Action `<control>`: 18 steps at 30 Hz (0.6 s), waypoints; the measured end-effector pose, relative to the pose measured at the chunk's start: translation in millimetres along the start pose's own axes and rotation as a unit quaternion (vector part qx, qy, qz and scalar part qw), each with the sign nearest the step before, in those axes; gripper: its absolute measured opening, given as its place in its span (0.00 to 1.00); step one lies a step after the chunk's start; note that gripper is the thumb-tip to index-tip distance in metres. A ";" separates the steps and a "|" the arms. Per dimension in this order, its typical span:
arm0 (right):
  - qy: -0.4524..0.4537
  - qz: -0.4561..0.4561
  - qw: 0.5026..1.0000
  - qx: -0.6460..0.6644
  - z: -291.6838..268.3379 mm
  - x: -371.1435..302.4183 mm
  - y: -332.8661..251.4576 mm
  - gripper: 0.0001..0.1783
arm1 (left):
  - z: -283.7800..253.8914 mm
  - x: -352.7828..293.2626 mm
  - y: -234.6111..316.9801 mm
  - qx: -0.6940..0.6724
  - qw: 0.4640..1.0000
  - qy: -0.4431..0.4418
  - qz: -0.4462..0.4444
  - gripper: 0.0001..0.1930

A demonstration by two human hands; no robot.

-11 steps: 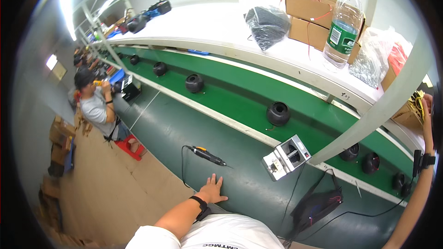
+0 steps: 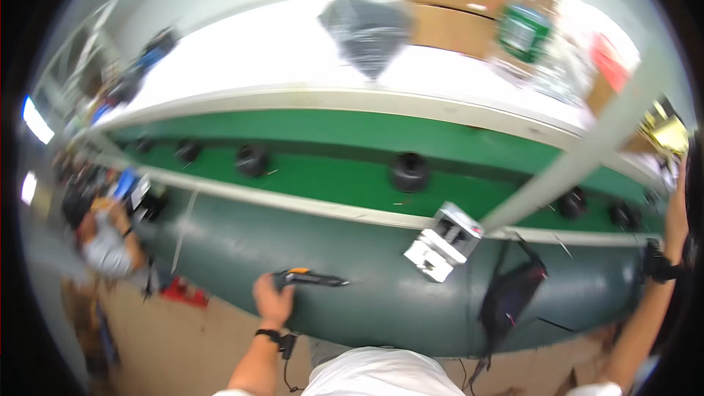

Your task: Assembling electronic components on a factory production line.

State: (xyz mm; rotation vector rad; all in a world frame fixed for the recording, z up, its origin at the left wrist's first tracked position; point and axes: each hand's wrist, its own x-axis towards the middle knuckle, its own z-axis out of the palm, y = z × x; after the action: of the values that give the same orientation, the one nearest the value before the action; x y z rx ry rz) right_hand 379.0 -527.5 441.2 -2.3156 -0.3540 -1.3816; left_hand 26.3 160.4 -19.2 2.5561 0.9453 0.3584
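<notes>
left hand (image 2: 273, 302) is at the rear end of the black pen-shaped electric screwdriver with an orange patch (image 2: 315, 279), thumb and fingers around its tail; blur, so can't tell if they're clamped on it or just touching. tool lies on the dark green bench top (image 2: 389, 319), bit pointing right. right hand (image 2: 678, 191) is up at the far right, near shiny yellow pieces (image 2: 666, 132); can't tell its grip either. containers: yellow pieces sit at a brown cardboard box (image 2: 636, 144); two stacked brown cartons (image 2: 455, 26) on the white shelf, contents hidden; grey plastic bag (image 2: 370, 29) beside them, filling unclear. room: bench surface runs from the bit to the white-and-grey box-shaped fixture (image 2: 446, 242). a pale rail (image 2: 352, 213) borders the bench's far side, and a slanted whitish post (image 2: 572, 147) stands between the fixture and right hand.
</notes>
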 end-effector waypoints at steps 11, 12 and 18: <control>0.162 0.648 0.694 0.270 -112.8 -366.0 -122.4 0.12 | -87.7 32.7 42.6 -0.348 0.879 -0.128 -0.299 0.17; 0.146 0.657 0.687 0.274 -115.7 -374.6 -121.7 0.12 | -122.0 17.7 118.9 -0.412 0.850 -0.138 -0.297 0.15; 0.120 0.603 0.659 0.435 -106.4 -347.0 -129.9 0.11 | -162.0 -18.5 264.5 -0.296 0.858 -0.396 0.137 0.12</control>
State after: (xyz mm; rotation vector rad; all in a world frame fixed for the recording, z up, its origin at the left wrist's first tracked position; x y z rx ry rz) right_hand 77.6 -465.2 209.2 -1.0120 0.4846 -0.5241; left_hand 103.0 7.6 240.3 1.9425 0.1157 -0.2951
